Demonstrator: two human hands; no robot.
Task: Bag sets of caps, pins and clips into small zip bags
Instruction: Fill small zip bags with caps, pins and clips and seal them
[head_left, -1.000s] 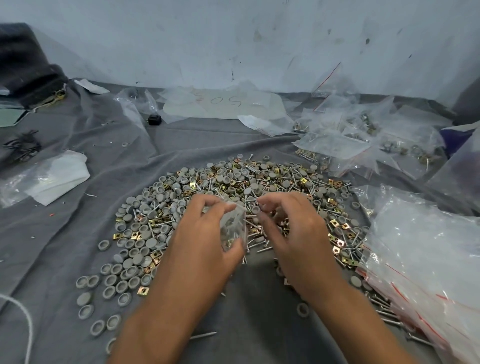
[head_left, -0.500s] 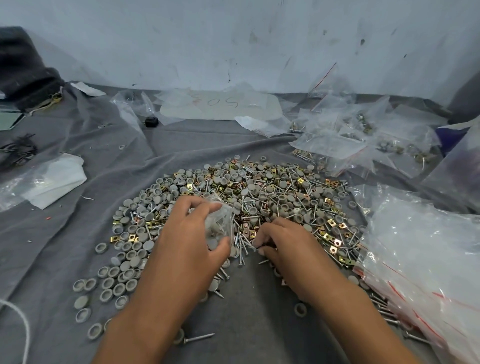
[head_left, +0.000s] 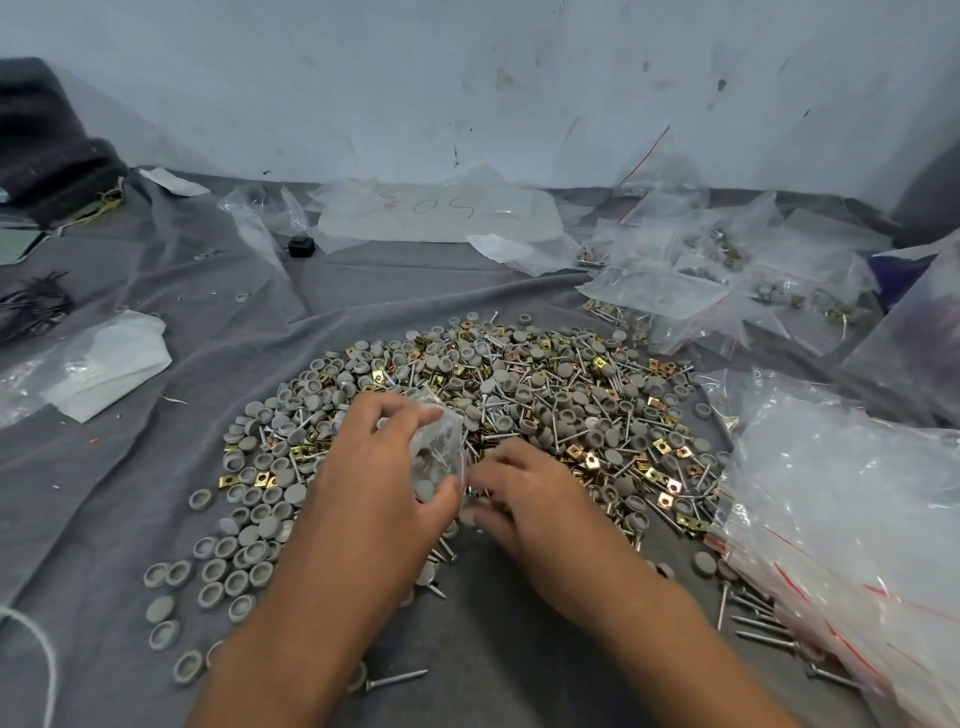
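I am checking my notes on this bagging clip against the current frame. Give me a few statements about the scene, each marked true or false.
1. The left hand holds a small clear zip bag. True.
2. That bag is empty. False: grey caps show inside it.
3. The right hand is lifted high above the pile. False: it is low, at the pile's near edge beside the bag.
4. Brass square clips lie mixed among grey caps on the grey cloth. True.
5. A stack of red-striped zip bags lies to the right. True.
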